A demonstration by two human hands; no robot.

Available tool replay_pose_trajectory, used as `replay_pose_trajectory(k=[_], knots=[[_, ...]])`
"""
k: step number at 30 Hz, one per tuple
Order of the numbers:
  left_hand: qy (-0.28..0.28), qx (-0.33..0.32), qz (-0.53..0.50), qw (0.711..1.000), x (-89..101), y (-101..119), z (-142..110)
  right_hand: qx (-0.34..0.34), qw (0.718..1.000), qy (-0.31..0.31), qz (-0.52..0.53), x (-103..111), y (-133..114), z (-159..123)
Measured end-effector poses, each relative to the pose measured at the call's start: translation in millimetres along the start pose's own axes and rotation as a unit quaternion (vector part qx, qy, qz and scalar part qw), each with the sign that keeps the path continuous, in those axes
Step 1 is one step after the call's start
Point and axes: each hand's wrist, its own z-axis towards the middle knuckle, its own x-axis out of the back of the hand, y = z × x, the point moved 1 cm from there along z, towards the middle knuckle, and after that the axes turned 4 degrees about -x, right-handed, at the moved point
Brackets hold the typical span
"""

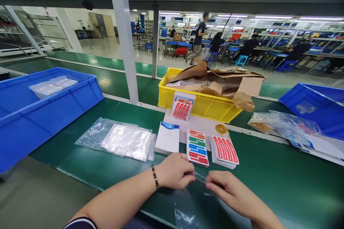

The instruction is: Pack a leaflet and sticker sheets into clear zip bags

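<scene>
My left hand (pixel 174 171), a beaded bracelet on its wrist, is closed in a pinch on the edge of a clear plastic bag (pixel 199 178). My right hand (pixel 228 189), slightly blurred, pinches the same edge, so a short stretch of it runs between the two hands. Just beyond them lie a stack of white booklets (pixel 167 139) with a blue top, a stack of multicoloured label sheets (pixel 197 146) and a stack of red label sheets (pixel 226 150). Left of these is a pile of clear plastic bags (pixel 126 141).
A blue bin (pixel 53 114) stands at left, a yellow bin (pixel 199 105) full of torn cardboard at the back, another blue bin (pixel 311 103) at right. Rubber bands (pixel 221 129) lie behind the red labels. A white post (pixel 125 43) rises behind the bench. Several people are in the background.
</scene>
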Motion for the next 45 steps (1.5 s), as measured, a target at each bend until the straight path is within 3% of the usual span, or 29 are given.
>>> replay_pose_trajectory(k=[2, 5, 7, 9, 11, 13, 17, 19, 21, 23, 25, 28, 30, 31, 33, 35, 37, 41, 45], knots=[[-0.02, 0.032, 0.003, 0.999, -1.1, -1.1, -0.2, -0.028, 0.999, -0.026, -0.007, 7.5, -1.2, -9.8], [-0.044, 0.063, -0.03, 0.997, -1.7, 0.9, -0.8, -0.002, 0.999, -0.032, 0.002, 15.5, -10.9, -4.1], [-0.081, 0.073, -0.062, 0.992, -4.6, 2.9, -1.4, 0.032, 0.999, 0.006, -0.007, 15.0, -19.8, 17.2], [-0.13, 0.064, -0.096, 0.985, -10.9, 4.0, -1.8, 0.068, 0.993, 0.084, -0.049, 7.3, -27.0, 48.7], [-0.176, 0.048, -0.115, 0.976, -18.9, 3.3, -1.9, 0.112, 0.976, 0.144, -0.12, -6.8, -31.7, 82.0], [-0.206, 0.041, -0.12, 0.97, -25.5, 1.5, -1.5, 0.135, 0.957, 0.165, -0.195, -22.7, -34.2, 108.8], [-0.208, 0.053, -0.158, 0.964, -27.7, -0.2, -1.2, 0.141, 0.938, 0.157, -0.274, -37.7, -33.8, 126.2], [-0.19, 0.079, -0.199, 0.958, -24.9, -0.1, -1.7, 0.16, 0.932, 0.175, -0.275, -31.4, -29.5, 120.0], [-0.157, 0.108, -0.279, 0.941, -22.1, -1.2, -2.0, 0.179, 0.918, 0.231, -0.267, -17.7, -22.1, 107.8], [-0.103, 0.138, -0.421, 0.891, -20.4, -4.7, -1.2, 0.194, 0.899, 0.293, -0.263, -1.7, -14.3, 90.3], [-0.034, 0.177, -0.573, 0.799, -19.7, -10.2, 1.1, 0.201, 0.892, 0.312, -0.257, 11.9, -10.3, 67.8], [0.017, 0.237, -0.711, 0.662, -20.9, -16.1, 5.2, 0.203, 0.924, 0.23, -0.226, 24.8, -13.9, 31.0], [0.039, 0.262, -0.746, 0.611, -22.9, -15.5, 6.6, 0.194, 0.953, 0.149, -0.178, 30.5, -16.1, 14.2], [0.049, 0.27, -0.751, 0.601, -24.3, -14.1, 6.4, 0.178, 0.963, 0.131, -0.151, 33.6, -14.2, 10.9], [0.053, 0.281, -0.743, 0.605, -27.9, -10.1, 4.6, 0.115, 0.974, 0.16, -0.114, 40.3, -2.0, 16.9], [0.011, 0.289, -0.726, 0.623, -31.5, -5.9, 1.7, 0.005, 0.963, 0.236, -0.132, 46.0, 20.3, 36.5], [-0.035, 0.292, -0.712, 0.638, -33.4, -3.3, -1.0, -0.096, 0.955, 0.223, -0.17, 47.4, 45.0, 62.3], [-0.046, 0.287, -0.69, 0.663, -32.9, -3.7, -2.5, -0.128, 0.954, 0.219, -0.163, 43.3, 73.7, 98.7], [-0.027, 0.303, -0.691, 0.656, -35.7, -6.5, -1.5, -0.135, 0.954, 0.232, -0.132, 40.7, 74.9, 105.2]])
